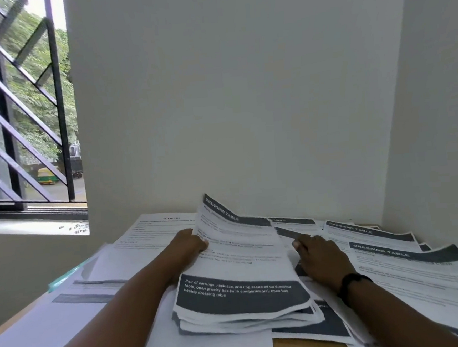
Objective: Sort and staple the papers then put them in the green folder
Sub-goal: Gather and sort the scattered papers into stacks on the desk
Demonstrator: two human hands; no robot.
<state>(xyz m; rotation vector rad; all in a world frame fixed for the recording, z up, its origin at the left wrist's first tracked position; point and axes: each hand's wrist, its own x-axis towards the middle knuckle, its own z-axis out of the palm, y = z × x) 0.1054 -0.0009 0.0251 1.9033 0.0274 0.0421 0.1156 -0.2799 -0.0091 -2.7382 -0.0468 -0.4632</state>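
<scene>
Both hands matter: we'd keep our left hand (191,244) pinching the gathered stack (238,276) squarely while our right hand (321,259), fingers loosely curled, rests on loose sheets (410,266).

Both forearms reach forward, bare. Left hand (189,245) grips left edge of raised paper stack (238,268), fingers curled under, thumb on top. Right hand (319,259) palm down, fingers seemingly bent; black band on wrist.
</scene>
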